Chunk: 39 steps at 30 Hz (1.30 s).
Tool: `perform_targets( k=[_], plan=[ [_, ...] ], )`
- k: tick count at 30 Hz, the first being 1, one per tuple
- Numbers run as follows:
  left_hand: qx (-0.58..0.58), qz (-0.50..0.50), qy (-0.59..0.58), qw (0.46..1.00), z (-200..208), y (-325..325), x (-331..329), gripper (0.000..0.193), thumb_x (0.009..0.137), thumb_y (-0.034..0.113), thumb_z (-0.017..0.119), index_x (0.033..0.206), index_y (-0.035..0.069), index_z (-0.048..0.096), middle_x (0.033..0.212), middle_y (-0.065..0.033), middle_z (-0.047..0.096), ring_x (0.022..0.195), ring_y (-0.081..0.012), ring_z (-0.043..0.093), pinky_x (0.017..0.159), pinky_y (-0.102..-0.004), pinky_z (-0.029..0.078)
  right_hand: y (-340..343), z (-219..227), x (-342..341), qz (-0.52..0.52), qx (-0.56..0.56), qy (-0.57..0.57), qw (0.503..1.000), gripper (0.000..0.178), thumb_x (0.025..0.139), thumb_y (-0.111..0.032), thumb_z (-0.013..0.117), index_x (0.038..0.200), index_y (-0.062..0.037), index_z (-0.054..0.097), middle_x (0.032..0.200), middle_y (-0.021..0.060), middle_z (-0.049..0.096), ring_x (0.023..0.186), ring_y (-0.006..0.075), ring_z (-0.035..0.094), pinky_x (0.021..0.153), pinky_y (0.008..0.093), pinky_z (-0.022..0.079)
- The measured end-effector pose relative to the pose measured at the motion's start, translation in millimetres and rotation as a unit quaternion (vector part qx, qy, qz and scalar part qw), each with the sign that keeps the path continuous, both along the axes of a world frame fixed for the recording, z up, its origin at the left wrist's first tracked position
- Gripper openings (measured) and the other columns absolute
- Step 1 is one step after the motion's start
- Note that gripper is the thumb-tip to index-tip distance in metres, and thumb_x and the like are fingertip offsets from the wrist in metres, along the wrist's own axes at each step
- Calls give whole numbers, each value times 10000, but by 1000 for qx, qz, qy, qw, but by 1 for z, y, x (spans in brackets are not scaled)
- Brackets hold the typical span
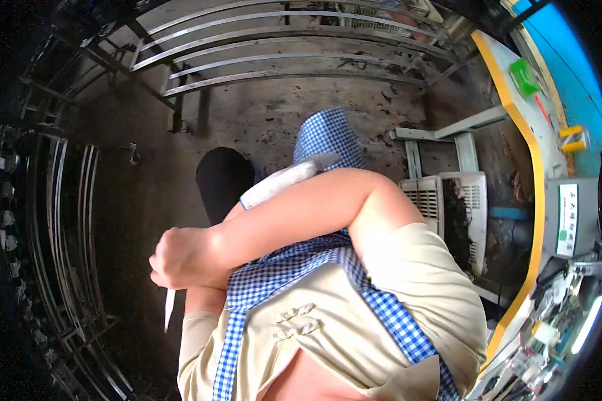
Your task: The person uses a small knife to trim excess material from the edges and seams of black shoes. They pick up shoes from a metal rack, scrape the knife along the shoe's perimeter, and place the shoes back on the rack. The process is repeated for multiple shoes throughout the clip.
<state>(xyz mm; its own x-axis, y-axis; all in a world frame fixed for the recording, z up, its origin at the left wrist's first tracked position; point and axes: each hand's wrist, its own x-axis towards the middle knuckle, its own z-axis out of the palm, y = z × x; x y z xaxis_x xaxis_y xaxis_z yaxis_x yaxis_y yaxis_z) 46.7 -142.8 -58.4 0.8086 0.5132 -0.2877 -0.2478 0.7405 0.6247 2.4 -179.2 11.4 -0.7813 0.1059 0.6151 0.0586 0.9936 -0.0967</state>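
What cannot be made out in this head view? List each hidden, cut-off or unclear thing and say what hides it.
- Left hand: hidden behind the crossed right forearm.
- Right hand: fisted; the fingers curl under, their grip unseen.
- White strip: thin, its top hidden by the fist; what it is stays unclear.
- Workbench items: small, bent at the right rim.

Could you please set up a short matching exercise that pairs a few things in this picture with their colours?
Things:
1. apron
2. crate
3. small box on the bench
4. edge strip of the bench

Colours:
A. yellow
B. blue and white check
C. green
D. white

Pairs: 1-B, 2-D, 3-C, 4-A
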Motion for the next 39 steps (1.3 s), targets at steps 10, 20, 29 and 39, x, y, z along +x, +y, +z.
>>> perform_targets(
  k=[10, 20, 29, 39],
  plan=[
    [8, -2, 22, 1000, 3, 11, -11, 488, 924, 311, 685, 1309, 33, 572, 1243, -93, 631, 1132, -183, 596, 976, -344, 469, -12, -54, -69, -59, 26, -194, 979, 129, 825, -166, 633, 863, -58, 692, 800, 99, 704, 685, 232, 686, 529, 340, 506],
    [73, -39, 51, 995, -10, -4, -7, 443, 926, 281, 679, 1275, 25, 585, 1218, -98, 641, 1110, -197, 610, 960, -349, 480, -7, -37, -66, 4, -238, -79, 968, 159, 915, -206, 606, 845, -69, 647, 758, 118, 684, 717, 311, 691, 610, 427, 555],
    [294, 104, 315, 897, -57, -16, -74, 365, 916, 238, 680, 1195, 12, 615, 1137, -104, 669, 1048, -226, 643, 914, -359, 506, 57, -39, 69, -92, -435, 85, 892, 178, 945, -125, 603, 1084, -52, 685, 971, 158, 710, 858, 282, 713, 738, 349, 573],
    [804, -9, 327, 496, -59, 70, -147, 373, 853, 351, 685, 1128, 101, 655, 1014, -110, 653, 1003, -334, 608, 963, -503, 454, 135, -225, 251, -371, -297, -53, 879, 222, 832, -102, 556, 971, -67, 726, 958, 161, 729, 918, 345, 685, 805, 457, 539]
  ],
)
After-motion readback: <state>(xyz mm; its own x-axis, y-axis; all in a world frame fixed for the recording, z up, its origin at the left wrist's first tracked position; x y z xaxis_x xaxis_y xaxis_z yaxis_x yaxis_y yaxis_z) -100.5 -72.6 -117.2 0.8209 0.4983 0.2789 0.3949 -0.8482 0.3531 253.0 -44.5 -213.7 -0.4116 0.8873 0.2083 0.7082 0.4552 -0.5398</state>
